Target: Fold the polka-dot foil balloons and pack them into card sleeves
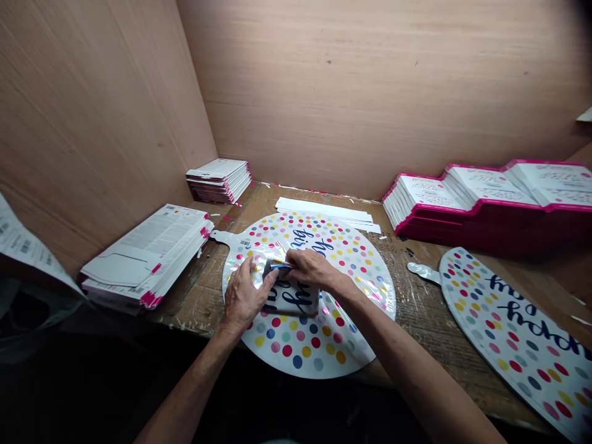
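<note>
Right hand (308, 268): fingers closed in a pinch on a slim dark-and-blue item (279, 267), its exact nature unclear. Left hand (245, 296): loosely open, fingers spread over the dotted foil balloon (319, 345), thumb at the slim item's near edge. Grey rectangular piece (305, 303): beneath the hands, upon the balloon, long axis roughly left to right; dark script shows on or through it. Balloon: round, flat on the worn table (416, 314), near edge overhanging; neck tab (224, 237) points left, its axis running across the disc; script turned sideways. Beyond: white strips (328, 213). Left: two stacks of printed cards, near (148, 246) and far (222, 169). Right: second dotted balloon (509, 345), tab leftward; pink-edged packets (485, 191) in stepped piles, contents not visible.
</note>
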The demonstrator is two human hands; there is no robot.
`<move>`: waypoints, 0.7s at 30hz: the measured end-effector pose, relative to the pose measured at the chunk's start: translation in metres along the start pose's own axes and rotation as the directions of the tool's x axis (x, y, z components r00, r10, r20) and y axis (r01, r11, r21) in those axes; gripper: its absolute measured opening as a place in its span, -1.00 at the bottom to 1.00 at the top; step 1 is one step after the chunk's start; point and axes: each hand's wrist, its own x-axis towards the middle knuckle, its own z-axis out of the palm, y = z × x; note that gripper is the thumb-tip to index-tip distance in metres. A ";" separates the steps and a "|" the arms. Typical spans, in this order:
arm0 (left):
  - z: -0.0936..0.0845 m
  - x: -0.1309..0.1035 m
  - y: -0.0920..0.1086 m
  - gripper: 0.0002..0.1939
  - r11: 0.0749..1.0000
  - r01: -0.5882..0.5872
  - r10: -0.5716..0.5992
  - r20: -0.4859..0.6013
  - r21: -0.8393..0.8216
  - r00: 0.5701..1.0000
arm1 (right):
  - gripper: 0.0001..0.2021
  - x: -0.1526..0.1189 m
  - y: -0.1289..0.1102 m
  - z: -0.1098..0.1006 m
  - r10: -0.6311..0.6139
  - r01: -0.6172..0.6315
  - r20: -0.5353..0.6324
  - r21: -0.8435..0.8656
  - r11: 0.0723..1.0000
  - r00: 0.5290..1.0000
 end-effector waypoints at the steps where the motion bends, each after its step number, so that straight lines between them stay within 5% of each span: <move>1: -0.002 0.000 -0.001 -0.38 0.987 0.052 -0.045 0.052 -0.149 0.998 | -0.74 -0.008 -0.002 0.005 -0.025 0.026 -0.011 0.037 0.999 1.000; 5: -0.009 -0.004 0.005 -0.44 0.830 0.204 -0.100 0.221 -0.519 0.970 | -0.67 -0.032 -0.018 0.026 -0.028 0.046 -0.077 0.244 0.969 0.997; 12: -0.030 -0.027 0.009 -0.56 0.901 0.146 -0.083 0.168 -0.408 0.982 | -0.68 -0.041 -0.033 0.055 -0.100 0.185 -0.193 0.498 0.847 0.976; 15: -0.057 -0.020 -0.007 -0.62 0.987 0.048 -0.050 -0.013 -0.153 0.999 | -0.69 -0.047 -0.023 0.057 -0.076 0.173 -0.227 0.450 0.876 0.971; 17: -0.083 -0.005 -0.025 -0.64 0.974 0.050 -0.008 -0.189 0.221 0.982 | -0.66 -0.054 -0.011 0.056 -0.026 0.145 -0.246 0.477 0.867 0.969; 19: -0.109 0.013 -0.044 -0.61 0.786 0.157 -0.002 -0.251 0.598 0.968 | -0.60 -0.064 0.004 0.058 0.040 0.085 -0.216 0.540 0.838 0.976; 21: -0.130 0.028 -0.059 -0.60 0.588 0.229 -0.084 -0.223 0.776 0.971 | -0.54 -0.077 0.017 0.064 0.076 0.033 -0.164 0.578 0.815 0.984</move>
